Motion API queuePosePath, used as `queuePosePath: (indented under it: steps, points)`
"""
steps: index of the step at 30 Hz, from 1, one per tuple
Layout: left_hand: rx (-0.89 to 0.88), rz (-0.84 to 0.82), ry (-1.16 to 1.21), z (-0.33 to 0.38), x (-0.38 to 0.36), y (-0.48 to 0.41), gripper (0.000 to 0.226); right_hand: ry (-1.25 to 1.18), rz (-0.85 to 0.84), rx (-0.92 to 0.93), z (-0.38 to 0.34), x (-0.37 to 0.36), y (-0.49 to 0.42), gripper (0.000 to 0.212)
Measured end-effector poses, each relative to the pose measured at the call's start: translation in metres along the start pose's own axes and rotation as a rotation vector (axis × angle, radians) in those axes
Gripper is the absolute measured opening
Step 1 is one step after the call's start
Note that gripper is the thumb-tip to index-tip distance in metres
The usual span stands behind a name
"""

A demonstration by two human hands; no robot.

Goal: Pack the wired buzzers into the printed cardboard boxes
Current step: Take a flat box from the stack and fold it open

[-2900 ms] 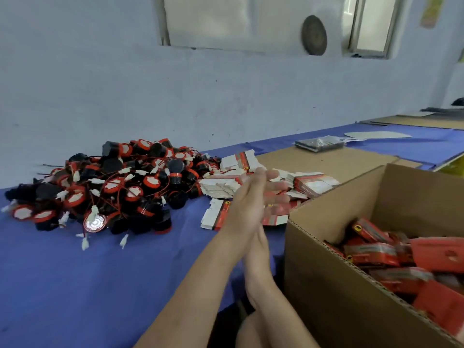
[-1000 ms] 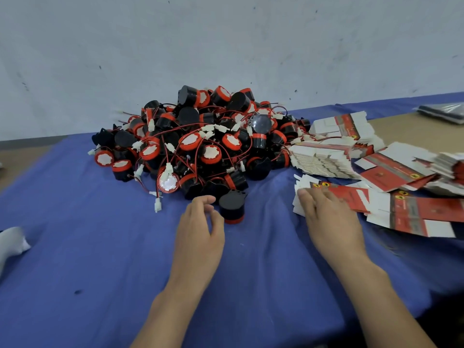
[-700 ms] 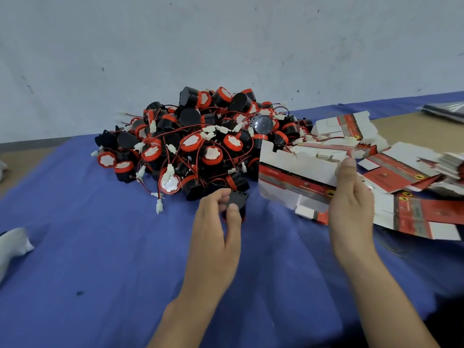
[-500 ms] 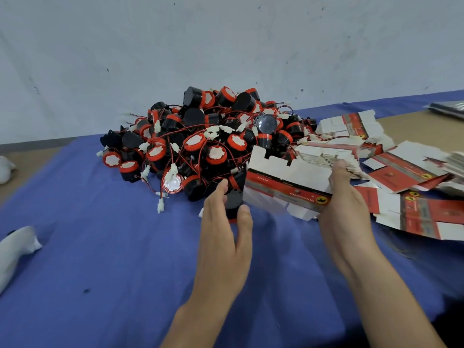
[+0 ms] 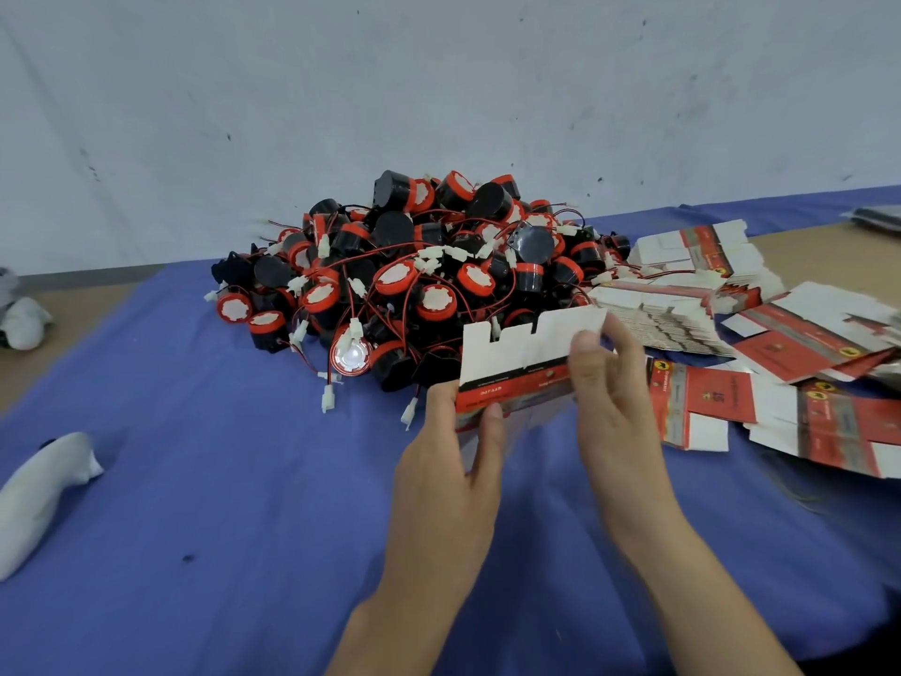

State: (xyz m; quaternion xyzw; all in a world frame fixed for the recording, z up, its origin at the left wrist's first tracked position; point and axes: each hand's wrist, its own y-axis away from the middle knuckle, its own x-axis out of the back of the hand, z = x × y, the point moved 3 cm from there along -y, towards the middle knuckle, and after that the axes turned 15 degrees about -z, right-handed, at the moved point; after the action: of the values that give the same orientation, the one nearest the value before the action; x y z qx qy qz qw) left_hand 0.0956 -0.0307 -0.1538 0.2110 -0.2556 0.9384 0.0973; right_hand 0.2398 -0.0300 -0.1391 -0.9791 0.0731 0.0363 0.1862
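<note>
While both of my hands pinch the flat red and white printed cardboard box (image 5: pixel 517 378), it hangs just above the blue cloth on the table (image 5: pixel 234 505), not yet opened up. My left hand (image 5: pixel 451 475) holds the left end, thumb on the front and the other fingers hidden behind. My right hand (image 5: pixel 612 407) holds the right end, with its fingers closed on the top edge near the white flaps. Both hands are shut tight on this one box, and I cannot tell if anything else sits in the left palm.

The box lies long from left to right, between my two hands. Its notched white flaps point up and away from me, toward the big heap of black and red round buzzers with thin red wires (image 5: pixel 419 280). That heap is right behind the box, very near, a bit to the left. So my left hand is the nearer one to grab a buzzer, I think, once the box is popped open.

Off to the right lie the loose piles of flat printed boxes (image 5: pixel 692 309), just beside my right hand. A white cloth lump (image 5: pixel 39 490) sits far left, well apart.
</note>
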Motion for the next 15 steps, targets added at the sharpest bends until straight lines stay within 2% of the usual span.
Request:
queuePosePath:
  steps: [4,10,15]
  points:
    - [-0.023,0.011,-0.021,0.002,0.006,0.003,0.023,-0.011,-0.068,0.019,0.003,-0.014,-0.002,0.047]
    - [-0.037,0.001,-0.071,-0.001,0.010,0.011,0.022,-0.096,-0.022,-0.023,0.005,-0.022,0.000,0.061]
    - [-0.016,0.027,-0.090,-0.005,0.015,0.013,0.023,-0.091,0.003,-0.037,0.008,-0.030,0.005,0.040]
